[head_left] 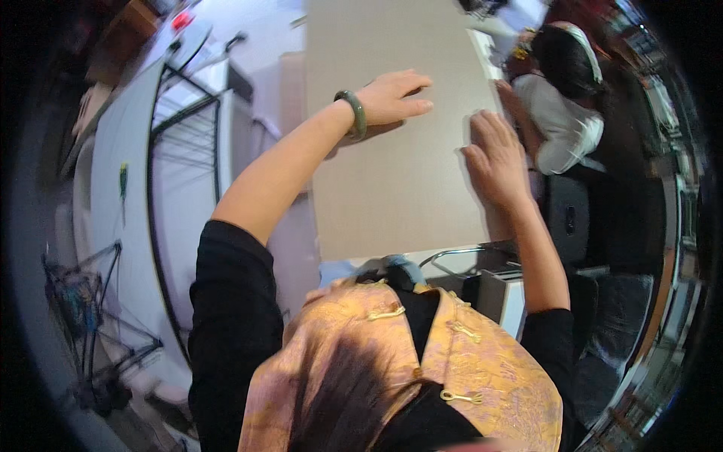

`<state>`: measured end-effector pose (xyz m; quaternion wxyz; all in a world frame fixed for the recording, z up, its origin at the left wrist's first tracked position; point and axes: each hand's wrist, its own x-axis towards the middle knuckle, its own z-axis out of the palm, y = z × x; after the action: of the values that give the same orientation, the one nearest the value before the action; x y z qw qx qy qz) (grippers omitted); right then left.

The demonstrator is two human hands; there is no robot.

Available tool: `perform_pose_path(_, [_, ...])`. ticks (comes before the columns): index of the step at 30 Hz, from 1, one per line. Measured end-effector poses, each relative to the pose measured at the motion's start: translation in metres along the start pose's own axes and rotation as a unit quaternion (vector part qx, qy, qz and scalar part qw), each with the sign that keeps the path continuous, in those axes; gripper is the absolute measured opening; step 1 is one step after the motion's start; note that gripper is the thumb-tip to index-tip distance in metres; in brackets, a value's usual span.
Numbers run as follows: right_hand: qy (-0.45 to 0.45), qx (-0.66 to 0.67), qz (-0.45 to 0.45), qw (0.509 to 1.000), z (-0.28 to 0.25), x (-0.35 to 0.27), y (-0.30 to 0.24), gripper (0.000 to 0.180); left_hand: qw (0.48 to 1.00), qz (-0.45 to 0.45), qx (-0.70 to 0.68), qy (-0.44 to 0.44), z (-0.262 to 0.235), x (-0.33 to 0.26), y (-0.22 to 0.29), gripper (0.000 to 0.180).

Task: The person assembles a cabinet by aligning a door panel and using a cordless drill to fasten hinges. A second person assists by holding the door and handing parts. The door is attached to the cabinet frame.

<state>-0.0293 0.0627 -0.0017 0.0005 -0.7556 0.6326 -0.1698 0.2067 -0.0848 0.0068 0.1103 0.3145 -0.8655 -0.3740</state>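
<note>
Nothing is seen held by the loosely open left hand at 12 o'clock and right hand at 2, best placed palm-down on the worktop

From where I stand I can't make out a readable word, number or sign, whether on the smooth, pale beige rectangular counter or on the shiny gold patterned cloth vest.

Surface — pale beige, matte, straight-edged. Left grip above mid-surface, right grip along right edge — contact unclear for both.
</note>
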Motion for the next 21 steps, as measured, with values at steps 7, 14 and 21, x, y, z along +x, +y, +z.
perform_pose_path(7, [-0.018,-0.167,0.151,0.974,0.026,-0.005,0.018,0.058,0.971,0.110,0.195,0.090,-0.003,-0.157,-0.077,0.058])
perform_pose_path(14, [0.042,-0.025,0.280,0.959,0.032,-0.026,0.020,0.057,0.990,-0.001,-0.002,0.141,0.015,-0.287,-0.151,0.055])
perform_pose_path(21, [0.055,-0.020,0.319,0.946,0.030,-0.026,0.014,0.055,0.981,-0.051,-0.124,0.142,-0.029,-0.264,-0.227,0.022])
